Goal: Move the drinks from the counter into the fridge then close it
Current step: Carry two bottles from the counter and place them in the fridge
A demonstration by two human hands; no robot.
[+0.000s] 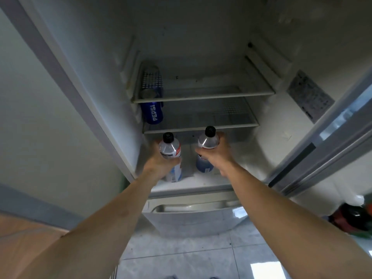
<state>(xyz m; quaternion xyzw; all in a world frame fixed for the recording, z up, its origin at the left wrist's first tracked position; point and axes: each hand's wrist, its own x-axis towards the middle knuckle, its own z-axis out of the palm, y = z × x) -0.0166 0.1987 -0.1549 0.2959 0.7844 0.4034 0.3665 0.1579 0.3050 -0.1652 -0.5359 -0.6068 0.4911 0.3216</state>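
Observation:
The fridge (100, 77) stands open in front of me. My left hand (161, 164) grips a clear bottle with a black cap and a white-blue label (170, 149), upright at the left of the lowest compartment. My right hand (216, 153) grips a second black-capped bottle with blue liquid (208, 140), upright beside it to the right. Both bottle bases sit at or just above the compartment floor; I cannot tell whether they touch it. A blue Pepsi can (154, 113) lies on the middle shelf at the left, under the top glass shelf (203, 95).
The open fridge door (330, 141) stands at the right. Below the compartment is the closed lower drawer (193, 218). A dark bottle with a red label (354, 218) shows at the right edge. Pale tiled floor (181, 262) lies underneath.

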